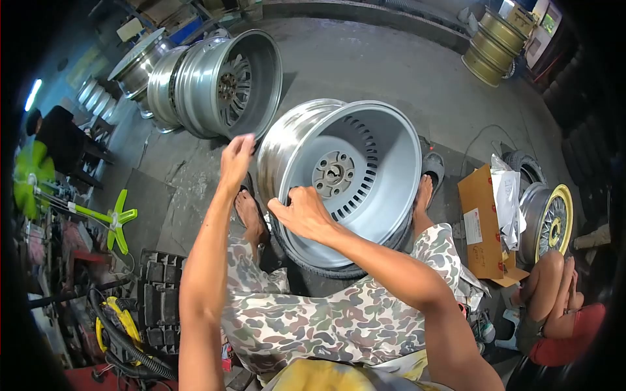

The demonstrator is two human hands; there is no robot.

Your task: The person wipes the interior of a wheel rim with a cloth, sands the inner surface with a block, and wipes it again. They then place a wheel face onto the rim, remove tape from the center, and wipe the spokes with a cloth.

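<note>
A large silver wheel rim (398,156) stands tilted between my legs, its open barrel turned up toward me. Beneath it shows the dark edge of a tire (345,272). At the near-left lip, my right hand (305,214) is closed, thumb outside the lip and curled fingers inside. A small dark patch shows by those fingers, too small to name. My left hand (237,159) is raised just left of the rim, apart from it. Its fingers are curled together and slightly blurred, and whatever they may hold is hidden.
More silver rims (195,85) lie behind on the left. Gold rims (495,49) are stacked far right. A cardboard box (479,218) and a gold-lipped wheel (554,221) stand at right, near a seated person (561,319). A green fan (117,218) and a black hose (117,339) are left.
</note>
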